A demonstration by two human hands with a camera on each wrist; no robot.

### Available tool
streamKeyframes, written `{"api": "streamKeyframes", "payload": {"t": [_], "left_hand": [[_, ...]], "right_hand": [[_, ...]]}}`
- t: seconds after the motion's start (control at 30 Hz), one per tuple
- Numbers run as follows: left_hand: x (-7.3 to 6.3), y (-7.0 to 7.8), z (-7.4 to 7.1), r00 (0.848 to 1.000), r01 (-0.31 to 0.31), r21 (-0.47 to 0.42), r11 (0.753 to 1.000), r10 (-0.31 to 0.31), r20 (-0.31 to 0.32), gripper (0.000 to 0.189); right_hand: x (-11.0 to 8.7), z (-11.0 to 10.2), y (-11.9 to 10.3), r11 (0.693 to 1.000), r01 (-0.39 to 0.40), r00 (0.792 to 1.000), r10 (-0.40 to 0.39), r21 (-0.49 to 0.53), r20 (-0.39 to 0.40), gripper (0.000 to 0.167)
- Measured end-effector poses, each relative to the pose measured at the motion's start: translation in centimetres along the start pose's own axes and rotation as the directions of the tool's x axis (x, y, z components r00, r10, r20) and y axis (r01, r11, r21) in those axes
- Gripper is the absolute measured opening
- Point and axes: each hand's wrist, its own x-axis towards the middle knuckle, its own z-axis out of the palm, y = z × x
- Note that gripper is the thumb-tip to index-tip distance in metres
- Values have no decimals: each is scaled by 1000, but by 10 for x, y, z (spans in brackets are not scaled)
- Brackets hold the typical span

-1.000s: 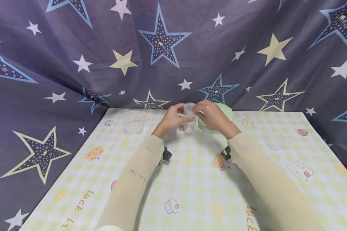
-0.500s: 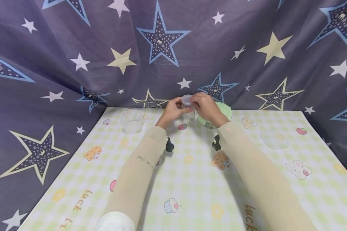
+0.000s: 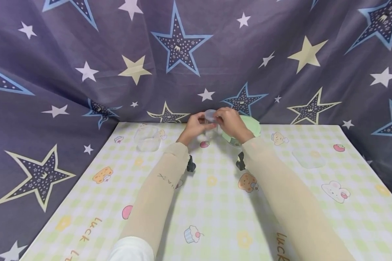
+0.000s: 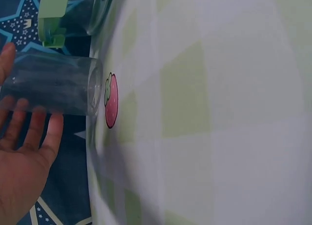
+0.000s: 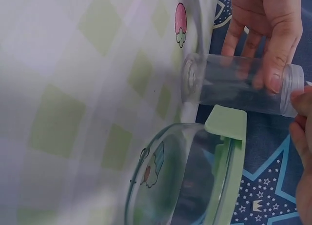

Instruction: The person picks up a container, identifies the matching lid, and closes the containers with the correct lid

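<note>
A clear cylindrical plastic jar (image 5: 234,83) stands upright near the far edge of the table, its base close to a printed strawberry. My left hand (image 3: 194,127) grips it from the left side, thumb across the front and fingers behind. On top of the jar is a translucent round lid (image 3: 210,114). The fingertips of my right hand (image 3: 231,121) pinch that lid at its rim from the right. Just right of the jar is a glass food container (image 5: 161,176) with a light green clip lid (image 3: 252,125), partly hidden by my right hand in the head view.
At the back left sits a clear empty-looking plastic container (image 3: 149,139). A flat transparent lid-like piece (image 3: 308,158) lies on the right side of the checked tablecloth (image 3: 215,210). A star-patterned curtain (image 3: 111,47) hangs right behind the table's far edge.
Both hands and the jar have risen slightly over the last second, then dipped a little. The round lid shows more fully on top now. The containers have stayed put.
</note>
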Motion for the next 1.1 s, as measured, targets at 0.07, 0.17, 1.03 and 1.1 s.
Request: {"api": "streamKeyframes", "payload": {"t": [0.07,0.17,1.03,1.1], "left_hand": [[0,-1,0,1000,3,11,1000,-3,1,60],[2,-2,0,1000,7,24,1000,-7,1,60],[-8,1,-13,1000,7,181,983,-12,28,69],[-10,6,-18,999,-13,233,972,4,36,71]], "right_hand": [[0,2,0,1000,-10,1000,10,1,-3,12],[2,3,-1,999,-36,999,36,-5,2,12],[9,3,-6,990,-133,990,135,-47,47,15],[10,3,-6,990,-133,989,135,-52,52,16]]}}
